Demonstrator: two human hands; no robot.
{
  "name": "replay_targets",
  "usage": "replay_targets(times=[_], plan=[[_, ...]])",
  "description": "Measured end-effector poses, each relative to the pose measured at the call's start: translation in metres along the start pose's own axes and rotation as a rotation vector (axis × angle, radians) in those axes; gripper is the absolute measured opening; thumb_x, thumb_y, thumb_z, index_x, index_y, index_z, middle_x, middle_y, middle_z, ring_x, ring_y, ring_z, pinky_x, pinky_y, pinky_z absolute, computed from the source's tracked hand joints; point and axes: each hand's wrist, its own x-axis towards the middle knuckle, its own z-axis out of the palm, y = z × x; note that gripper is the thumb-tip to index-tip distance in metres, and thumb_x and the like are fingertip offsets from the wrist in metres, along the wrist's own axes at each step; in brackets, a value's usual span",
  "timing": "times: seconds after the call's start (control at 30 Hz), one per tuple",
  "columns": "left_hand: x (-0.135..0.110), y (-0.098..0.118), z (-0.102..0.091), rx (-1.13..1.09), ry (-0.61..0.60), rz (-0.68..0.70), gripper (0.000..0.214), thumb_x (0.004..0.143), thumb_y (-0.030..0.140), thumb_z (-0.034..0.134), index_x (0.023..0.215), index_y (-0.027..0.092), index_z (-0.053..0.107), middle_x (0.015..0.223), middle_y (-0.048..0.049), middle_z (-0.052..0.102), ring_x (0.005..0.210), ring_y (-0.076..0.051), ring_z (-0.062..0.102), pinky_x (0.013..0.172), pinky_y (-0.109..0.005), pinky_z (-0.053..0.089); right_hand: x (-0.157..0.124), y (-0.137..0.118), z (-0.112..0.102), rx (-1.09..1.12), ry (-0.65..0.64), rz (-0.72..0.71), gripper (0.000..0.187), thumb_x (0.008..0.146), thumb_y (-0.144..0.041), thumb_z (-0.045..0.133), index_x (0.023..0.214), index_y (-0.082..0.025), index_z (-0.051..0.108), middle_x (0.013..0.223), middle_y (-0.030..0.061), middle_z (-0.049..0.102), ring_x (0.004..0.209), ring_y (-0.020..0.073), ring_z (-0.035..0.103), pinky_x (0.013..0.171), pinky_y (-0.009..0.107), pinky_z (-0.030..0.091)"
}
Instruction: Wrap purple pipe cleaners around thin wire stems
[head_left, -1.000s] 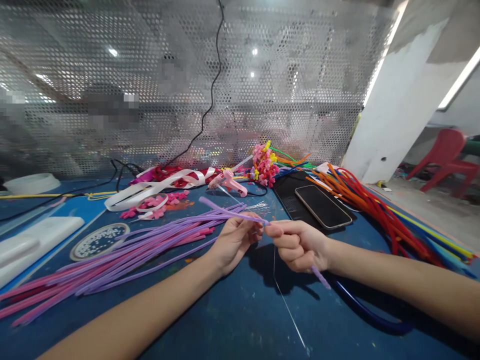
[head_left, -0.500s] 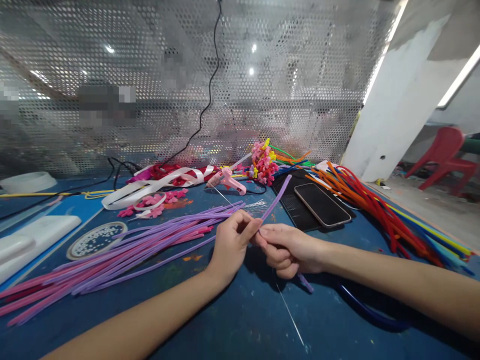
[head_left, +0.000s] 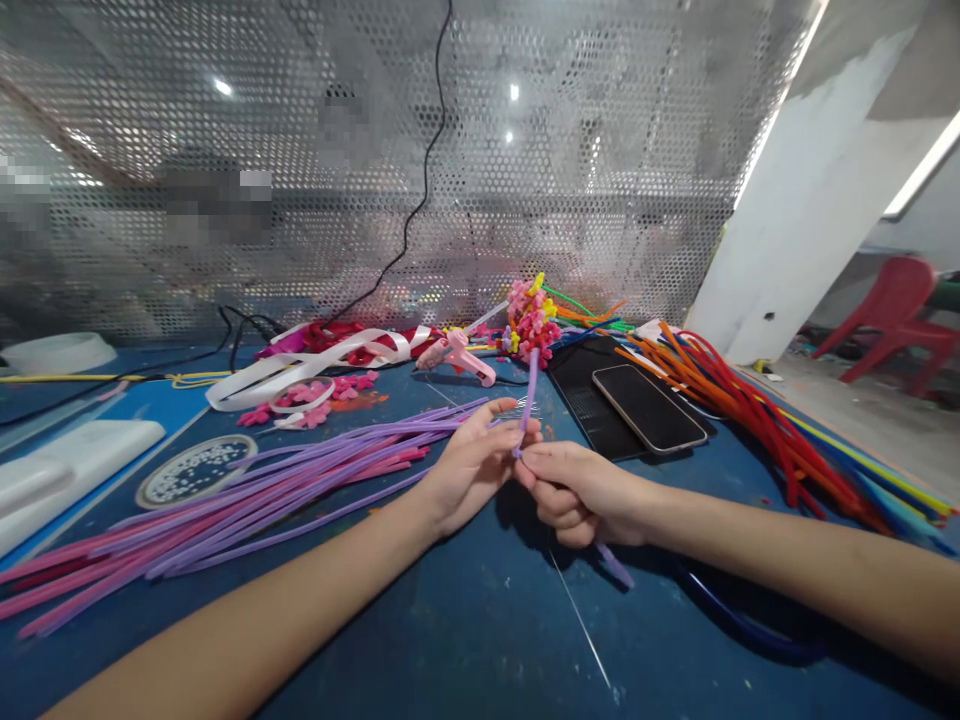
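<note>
Both my hands meet over the middle of the blue table (head_left: 465,640). My left hand (head_left: 472,462) pinches a purple pipe cleaner (head_left: 529,392) with thumb and fingertips. My right hand (head_left: 581,490) is closed round the same pipe cleaner, whose lower end sticks out below the fist. The upper end stands almost upright above the fingers. A thin silver wire (head_left: 581,630) runs from under my right hand toward the table's near edge. A pile of purple and pink pipe cleaners (head_left: 247,495) lies just left of my left hand.
A phone (head_left: 649,407) lies on a black mat right of the hands. Red, orange and blue pipe cleaners (head_left: 757,420) spread along the right. A pink glue gun (head_left: 461,357), white ribbon (head_left: 300,365), pink flower pieces (head_left: 315,390) and a flower bunch (head_left: 530,322) sit behind. A perforated metal screen (head_left: 375,150) closes the back.
The purple pipe cleaner's free end swung from pointing left, over to the right, and now stands nearly upright. My hands moved closer together and stayed pinched on it.
</note>
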Motion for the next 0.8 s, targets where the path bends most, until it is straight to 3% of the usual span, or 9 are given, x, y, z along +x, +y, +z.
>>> replay_targets(times=[0.2,0.4,0.53,0.67,0.73,0.8], plan=[[-0.004,0.003,-0.003,-0.104,-0.142,-0.049,0.042,0.06,0.006,0.068,0.096,0.018,0.051,0.069,0.0039,0.054,0.07,-0.01,0.054,0.059,-0.019,0.043,-0.003,-0.004,-0.011,0.138,-0.32,0.133,0.02,0.092,-0.029,0.038,0.076,-0.019,0.046,0.041,-0.0118,0.022,0.034,0.0036,0.009,0.029,0.01,0.015],[-0.006,0.0,-0.001,-0.131,-0.244,-0.051,0.034,0.052,0.004,0.075,0.066,0.016,0.046,0.058,0.0061,0.048,0.064,-0.009,0.051,0.059,-0.019,0.042,-0.007,-0.004,-0.01,0.145,-0.381,0.116,0.022,0.093,-0.029,0.036,0.075,-0.018,0.045,0.041,-0.0117,0.02,0.033,0.0039,0.009,0.029,0.011,0.015],[-0.004,-0.002,-0.001,-0.097,-0.15,0.047,0.04,0.055,0.013,0.078,0.062,0.017,0.039,0.059,0.0059,0.055,0.059,-0.008,0.054,0.056,-0.018,0.042,-0.005,-0.004,-0.006,0.091,-0.242,-0.009,0.022,0.091,-0.032,0.039,0.075,-0.019,0.043,0.04,-0.0126,0.019,0.033,0.0035,0.008,0.03,0.011,0.015],[-0.001,-0.007,0.0,0.073,0.039,0.162,0.033,0.061,0.016,0.075,0.071,0.018,0.043,0.053,0.007,0.057,0.048,-0.008,0.055,0.053,-0.02,0.041,0.0,0.0,-0.004,-0.189,0.103,-0.118,0.026,0.091,-0.037,0.037,0.072,-0.02,0.042,0.04,-0.0123,0.022,0.033,0.0031,0.01,0.03,0.012,0.015],[0.0,-0.009,0.0,0.165,0.108,0.21,0.032,0.063,0.018,0.074,0.076,0.018,0.046,0.051,0.006,0.059,0.049,-0.012,0.058,0.055,-0.023,0.042,0.0,0.003,-0.003,-0.416,0.298,-0.192,0.027,0.09,-0.037,0.04,0.071,-0.019,0.045,0.043,-0.0105,0.028,0.033,0.0026,0.018,0.031,0.012,0.018],[-0.001,-0.01,0.0,0.24,0.144,0.218,0.031,0.064,0.021,0.074,0.082,0.018,0.049,0.051,0.004,0.062,0.05,-0.014,0.06,0.056,-0.024,0.043,0.0,0.006,-0.001,-0.56,0.399,-0.242,0.026,0.089,-0.036,0.043,0.071,-0.018,0.047,0.047,-0.0089,0.033,0.036,0.0023,0.025,0.032,0.011,0.021]])
